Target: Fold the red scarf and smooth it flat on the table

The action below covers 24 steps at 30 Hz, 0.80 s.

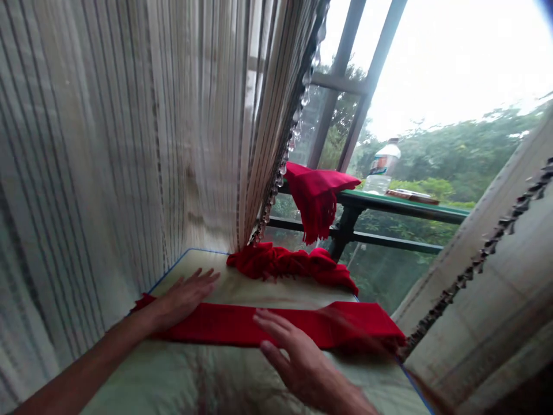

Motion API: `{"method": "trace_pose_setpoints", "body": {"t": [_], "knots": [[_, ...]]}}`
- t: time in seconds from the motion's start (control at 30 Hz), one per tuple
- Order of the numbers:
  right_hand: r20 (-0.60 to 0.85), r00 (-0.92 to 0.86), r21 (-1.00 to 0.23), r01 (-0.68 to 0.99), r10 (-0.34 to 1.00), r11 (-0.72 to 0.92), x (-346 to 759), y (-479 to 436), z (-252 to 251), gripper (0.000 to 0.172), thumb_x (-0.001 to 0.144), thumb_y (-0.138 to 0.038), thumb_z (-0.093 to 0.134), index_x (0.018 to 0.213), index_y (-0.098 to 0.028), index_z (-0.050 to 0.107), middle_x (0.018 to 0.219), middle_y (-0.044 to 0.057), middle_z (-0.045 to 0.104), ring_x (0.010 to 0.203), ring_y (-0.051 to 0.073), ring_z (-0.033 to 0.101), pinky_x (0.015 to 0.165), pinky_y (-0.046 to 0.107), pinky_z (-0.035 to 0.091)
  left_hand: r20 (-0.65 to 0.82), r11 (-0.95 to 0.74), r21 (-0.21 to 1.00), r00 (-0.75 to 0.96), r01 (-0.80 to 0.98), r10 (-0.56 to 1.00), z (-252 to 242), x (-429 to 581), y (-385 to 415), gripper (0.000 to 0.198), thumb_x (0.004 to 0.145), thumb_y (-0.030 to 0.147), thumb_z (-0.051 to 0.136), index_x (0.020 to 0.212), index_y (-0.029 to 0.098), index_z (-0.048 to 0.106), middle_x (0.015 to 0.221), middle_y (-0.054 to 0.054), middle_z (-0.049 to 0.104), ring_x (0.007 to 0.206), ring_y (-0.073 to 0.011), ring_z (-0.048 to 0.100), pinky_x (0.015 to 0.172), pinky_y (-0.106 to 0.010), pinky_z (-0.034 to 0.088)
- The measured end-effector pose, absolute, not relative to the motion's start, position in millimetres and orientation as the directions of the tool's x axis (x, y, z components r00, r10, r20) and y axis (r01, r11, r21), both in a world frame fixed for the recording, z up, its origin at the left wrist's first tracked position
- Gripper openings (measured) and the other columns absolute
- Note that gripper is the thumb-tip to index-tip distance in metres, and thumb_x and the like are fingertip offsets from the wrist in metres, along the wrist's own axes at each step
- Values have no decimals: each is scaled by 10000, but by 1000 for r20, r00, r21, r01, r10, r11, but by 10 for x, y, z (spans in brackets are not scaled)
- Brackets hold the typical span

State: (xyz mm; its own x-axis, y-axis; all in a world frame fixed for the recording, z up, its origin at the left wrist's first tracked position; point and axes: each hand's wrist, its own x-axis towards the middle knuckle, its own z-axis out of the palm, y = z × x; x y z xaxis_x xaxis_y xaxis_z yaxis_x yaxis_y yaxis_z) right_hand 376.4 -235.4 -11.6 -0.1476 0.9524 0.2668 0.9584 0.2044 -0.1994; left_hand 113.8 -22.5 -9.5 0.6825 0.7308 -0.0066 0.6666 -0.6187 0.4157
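A red scarf [224,324], folded into a long flat strip, lies across the pale blue-edged surface [242,293]. My left hand [188,297] rests over the strip's left part, its fingers stretched out past the far edge. My right hand [289,354] is over the near edge at the middle, fingers extended and thumb apart; whether its palm touches the cloth I cannot tell. The strip's right end is wider and looser. Beyond it, a crumpled red cloth [294,262] lies along the far edge of the surface.
A fringed red cloth [317,199] hangs over the window ledge [410,207], beside a clear plastic bottle [382,167] and a small flat item [412,196]. A striped sheer curtain [129,144] falls on the left, and another trimmed curtain [488,276] hangs on the right.
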Motion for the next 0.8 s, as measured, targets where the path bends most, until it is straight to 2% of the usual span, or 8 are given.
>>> {"method": "trace_pose_setpoints", "body": {"t": [0.1,0.17,0.33,0.47,0.5,0.57,0.63,0.8], "knots": [[178,-239,-283,916,954,283,3647,-1903,-118,546,1048,-486,444,1547,-266,446,1622,128,439,1503,310,387,1251,570,272,121,-600,430,616,674,779,29,1418,-192,623,1088,451,89,1641,202,236,1703,-66,175,1585,-283,22,1259,-588,96],[170,-251,-295,910,953,292,3605,-1641,-191,627,1019,-525,479,1570,-232,417,1660,136,354,1554,328,262,1272,596,160,132,-625,413,636,663,761,8,1653,-215,599,1089,439,138,1621,222,307,1693,-70,221,1583,-294,67,1251,-604,128],[201,-222,-312,909,954,277,3721,-1546,-342,682,1007,-515,486,1620,-280,303,1671,107,315,1566,307,209,1271,601,119,132,-735,337,743,589,656,-159,2010,-296,530,1077,406,271,1551,254,451,1640,-88,368,1549,-325,244,1233,-625,214],[247,-178,-292,924,953,248,3837,-1728,-324,682,985,-524,529,1603,-297,348,1661,107,346,1554,300,248,1276,554,185,177,-826,271,819,493,547,-132,1889,-302,436,1044,432,368,1311,258,665,1496,-107,568,1469,-340,418,1233,-585,263],[251,-173,-282,928,952,243,3844,-1760,-309,683,985,-544,522,1597,-286,361,1653,114,364,1547,308,268,1271,566,205,194,-841,262,828,473,526,-126,1842,-290,420,1040,424,372,1273,250,675,1450,-114,604,1421,-329,483,1224,-558,300],[246,-189,-267,929,951,254,3836,-1798,-270,700,996,-587,481,1599,-258,347,1644,122,387,1543,319,286,1258,606,222,251,-851,253,819,460,517,-146,1774,-260,400,1034,388,343,1130,243,703,1248,-112,706,1209,-301,647,1096,-505,468],[232,-211,-272,923,950,271,3815,-1814,-220,712,1013,-601,441,1609,-236,308,1655,127,368,1552,321,263,1247,637,220,321,-857,250,797,450,512,-211,1757,-244,388,1019,386,341,1042,250,704,1131,-94,732,1088,-294,689,998,-488,523],[238,-214,-258,926,947,274,3771,-1836,-110,717,1027,-627,401,1595,-201,304,1668,142,345,1566,316,225,1249,652,165,417,-878,208,773,430,477,-388,1819,-310,324,964,435,404,921,276,683,956,-59,734,906,-304,696,856,-486,528]]}}
